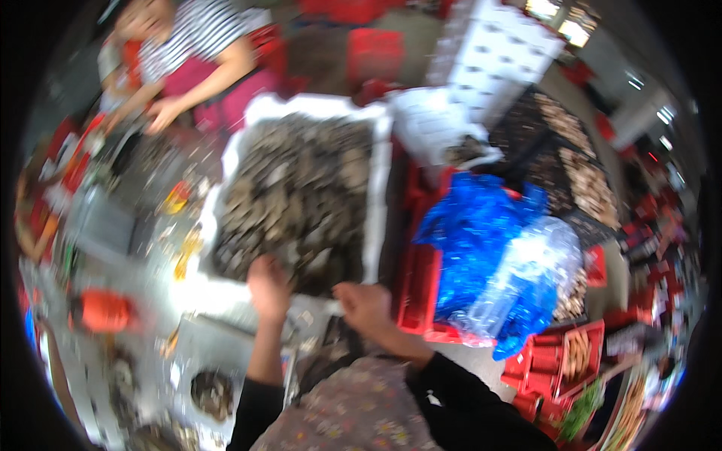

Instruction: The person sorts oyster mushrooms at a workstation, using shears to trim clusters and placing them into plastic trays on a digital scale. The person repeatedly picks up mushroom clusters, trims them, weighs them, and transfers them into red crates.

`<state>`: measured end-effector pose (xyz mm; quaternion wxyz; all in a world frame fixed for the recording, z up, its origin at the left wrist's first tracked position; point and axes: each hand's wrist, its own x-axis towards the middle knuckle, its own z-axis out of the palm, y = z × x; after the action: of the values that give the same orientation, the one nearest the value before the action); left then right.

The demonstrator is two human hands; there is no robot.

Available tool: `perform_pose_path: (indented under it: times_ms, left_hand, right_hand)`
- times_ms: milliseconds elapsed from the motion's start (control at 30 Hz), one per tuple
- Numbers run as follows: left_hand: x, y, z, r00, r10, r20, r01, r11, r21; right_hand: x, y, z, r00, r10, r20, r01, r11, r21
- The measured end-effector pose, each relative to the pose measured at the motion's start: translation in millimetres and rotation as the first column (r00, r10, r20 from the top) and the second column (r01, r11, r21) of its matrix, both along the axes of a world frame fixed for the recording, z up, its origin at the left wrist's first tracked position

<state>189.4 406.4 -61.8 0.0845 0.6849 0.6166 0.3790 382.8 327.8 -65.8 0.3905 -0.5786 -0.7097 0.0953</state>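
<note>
A white foam box (381,197) stands before me, filled with a heap of grey-brown shellfish (299,191), which look like oysters; blur hides the detail. My left hand (269,287) is at the box's near edge, over the lower left of the heap. My right hand (361,304) is at the near right corner, its fingers curled, perhaps at the rim. Whether either hand grips anything is too blurred to tell. Below both hands is a flowered apron (355,406).
Blue plastic bags (479,237) and a clear bag (524,270) lie on red crates (417,282) at right. A co-worker in a striped shirt (197,28) works at upper left. An orange-red object (104,310) lies on the metal table (152,282). Black trays (524,152) stand further right.
</note>
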Motion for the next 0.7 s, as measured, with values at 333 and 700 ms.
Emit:
perform_pose_path:
  times_ms: [333, 700]
  left_hand:
    - [-17, -5, 15, 0.974, 0.077, 0.211, -0.049, 0.990, -0.134]
    - [52, 6, 23, 0.985, 0.008, -0.170, -0.056, 0.958, -0.282]
  right_hand:
    - [-10, 6, 21, 0.993, 0.101, -0.055, -0.097, 0.992, 0.077]
    - [-4, 7, 17, 0.989, 0.129, -0.067, -0.124, 0.990, 0.069]
